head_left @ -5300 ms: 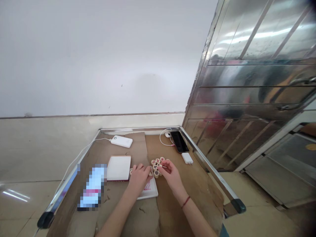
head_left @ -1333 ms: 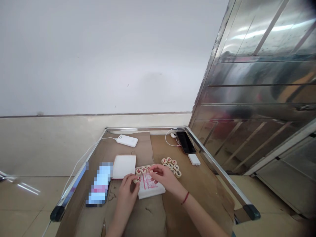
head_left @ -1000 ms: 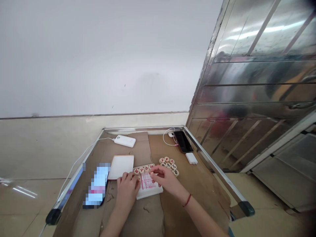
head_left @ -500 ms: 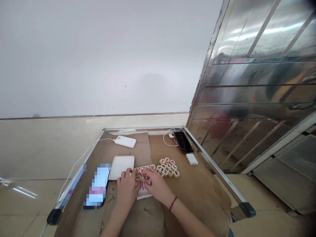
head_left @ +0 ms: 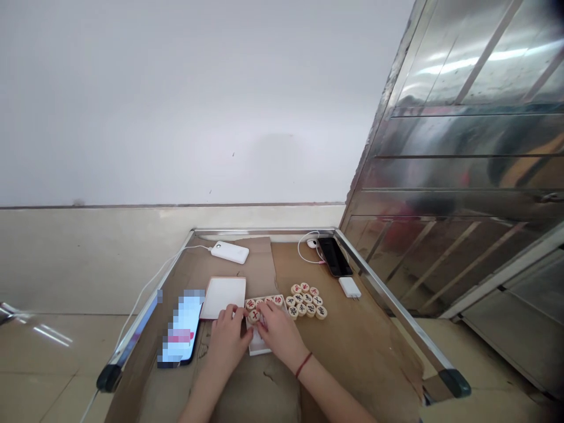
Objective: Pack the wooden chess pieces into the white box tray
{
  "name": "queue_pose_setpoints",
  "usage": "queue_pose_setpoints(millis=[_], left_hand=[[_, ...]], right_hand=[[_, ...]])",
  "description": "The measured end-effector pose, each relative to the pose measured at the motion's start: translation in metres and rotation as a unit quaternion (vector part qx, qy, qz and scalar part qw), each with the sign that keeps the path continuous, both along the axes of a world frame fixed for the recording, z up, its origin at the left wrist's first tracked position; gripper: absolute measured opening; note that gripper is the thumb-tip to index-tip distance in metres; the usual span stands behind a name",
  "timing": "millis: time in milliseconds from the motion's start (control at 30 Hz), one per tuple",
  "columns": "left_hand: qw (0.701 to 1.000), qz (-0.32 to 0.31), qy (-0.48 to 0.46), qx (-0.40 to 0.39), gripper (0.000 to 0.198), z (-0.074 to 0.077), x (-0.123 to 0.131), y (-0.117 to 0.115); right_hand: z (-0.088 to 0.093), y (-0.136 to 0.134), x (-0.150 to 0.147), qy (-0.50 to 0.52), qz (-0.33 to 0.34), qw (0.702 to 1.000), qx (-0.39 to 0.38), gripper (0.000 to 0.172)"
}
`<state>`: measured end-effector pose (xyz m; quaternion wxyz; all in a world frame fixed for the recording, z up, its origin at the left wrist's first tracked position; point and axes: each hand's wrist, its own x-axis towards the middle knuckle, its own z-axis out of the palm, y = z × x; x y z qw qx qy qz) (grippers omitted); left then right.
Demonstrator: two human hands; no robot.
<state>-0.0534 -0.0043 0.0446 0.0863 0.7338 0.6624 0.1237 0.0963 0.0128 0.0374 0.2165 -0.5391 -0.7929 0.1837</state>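
My left hand (head_left: 228, 338) and my right hand (head_left: 277, 330) rest together on a small white tray with red grid lines (head_left: 258, 346). The fingertips of both pinch or press round wooden chess discs (head_left: 254, 315) lying in the tray. A row of discs (head_left: 264, 302) with red characters lines the tray's far edge. A loose cluster of several discs (head_left: 307, 299), red and black characters, lies on the cardboard just right of the tray. The tray's white lid (head_left: 224, 296) sits to the left of it.
Brown cardboard covers the metal-railed cart top (head_left: 370, 282). A phone with a lit screen (head_left: 181, 329) lies at the left, a white power bank (head_left: 230, 252) with cable at the back, a black phone (head_left: 334, 257) and white charger (head_left: 349, 287) at the right. A steel door stands right.
My right hand moved left from the tray's right side onto the discs beside my left hand. More discs now lie in the tray than five seconds ago.
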Motion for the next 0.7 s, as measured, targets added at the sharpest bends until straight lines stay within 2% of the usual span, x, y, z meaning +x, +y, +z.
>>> queue_pose_setpoints(millis=[133, 400, 500, 600, 700], left_hand=[[0.999, -0.015, -0.02, -0.024, 0.01, -0.001, 0.001, 0.004], [0.999, -0.014, -0.034, -0.033, 0.005, -0.006, 0.002, 0.006], [0.998, -0.016, -0.04, -0.04, 0.006, -0.004, 0.002, 0.005], [0.998, -0.023, -0.042, -0.035, 0.009, 0.0, 0.001, 0.004], [0.998, -0.042, -0.052, -0.012, 0.015, 0.001, 0.001, 0.003]], right_hand=[[0.003, 0.001, -0.002, -0.052, -0.003, 0.998, -0.042, 0.02], [-0.004, 0.002, -0.006, -0.057, -0.003, 0.998, -0.032, 0.017], [0.001, 0.005, 0.0, -0.038, 0.0, 0.999, -0.014, 0.015], [0.014, 0.019, 0.02, -0.039, -0.053, 0.998, 0.001, 0.015], [0.027, 0.042, 0.047, -0.119, -0.142, 0.982, -0.034, 0.02]])
